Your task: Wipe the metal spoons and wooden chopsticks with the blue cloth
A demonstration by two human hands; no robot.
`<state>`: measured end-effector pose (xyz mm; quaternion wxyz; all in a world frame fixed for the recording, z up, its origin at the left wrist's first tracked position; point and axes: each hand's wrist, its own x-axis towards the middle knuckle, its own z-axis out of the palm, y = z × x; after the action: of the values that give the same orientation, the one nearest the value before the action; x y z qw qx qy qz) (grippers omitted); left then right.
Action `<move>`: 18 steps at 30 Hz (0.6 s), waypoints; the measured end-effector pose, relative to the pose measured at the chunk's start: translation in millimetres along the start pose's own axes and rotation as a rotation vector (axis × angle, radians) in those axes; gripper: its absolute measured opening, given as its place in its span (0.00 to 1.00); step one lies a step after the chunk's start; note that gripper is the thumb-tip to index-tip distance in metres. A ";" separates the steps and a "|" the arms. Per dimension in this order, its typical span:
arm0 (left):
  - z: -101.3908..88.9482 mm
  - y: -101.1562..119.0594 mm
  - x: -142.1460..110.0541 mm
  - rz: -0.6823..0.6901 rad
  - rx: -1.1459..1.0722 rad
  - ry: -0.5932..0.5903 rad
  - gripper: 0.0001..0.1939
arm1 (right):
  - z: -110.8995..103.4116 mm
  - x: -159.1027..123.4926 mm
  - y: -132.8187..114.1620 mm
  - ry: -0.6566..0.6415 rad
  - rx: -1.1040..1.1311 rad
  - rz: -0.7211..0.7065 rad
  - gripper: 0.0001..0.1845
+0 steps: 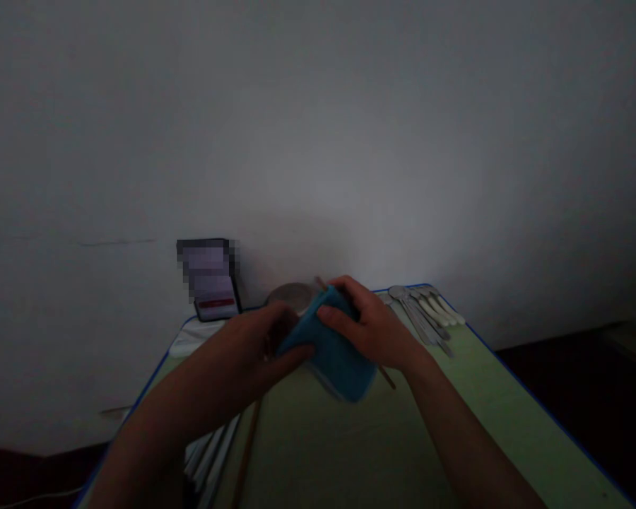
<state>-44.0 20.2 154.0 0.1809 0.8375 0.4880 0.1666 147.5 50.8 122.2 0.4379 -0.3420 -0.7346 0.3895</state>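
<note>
A folded blue cloth [339, 357] is held up over the table between my two hands. My left hand [268, 339] grips its left edge, thumb in front and fingers curled behind. From the upper right, my right hand [360, 318] pinches the cloth, with the thumb across its front. A thin brown stick like a chopstick [387, 378] slants down behind the cloth and the right hand; its middle is hidden, and I cannot tell which fingers hold it. Behind the hands stands a round bowl-like thing [289, 295], partly covered.
Several metal spoons and pale-handled cutlery [421, 311] lie at the back right of the green table [509, 417]. A phone [217, 286] leans on the wall at the back left. A brown stick [247, 452] and several pale sticks [215, 452] lie by my left forearm.
</note>
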 end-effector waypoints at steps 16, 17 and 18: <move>-3.9 15.6 5.2 -0.072 -0.062 0.306 0.13 | 5.9 3.8 2.5 0.290 0.234 0.126 0.16; -2.8 16.8 6.4 -0.090 -0.070 0.351 0.13 | 7.9 5.1 3.7 0.359 0.305 0.180 0.16; -1.2 17.2 7.5 -0.098 -0.081 0.356 0.13 | 9.6 6.6 5.1 0.416 0.390 0.233 0.17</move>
<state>-28.0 19.1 163.9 0.1331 0.7620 0.5453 0.3228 137.0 56.1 117.3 0.5885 -0.4059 -0.4964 0.4924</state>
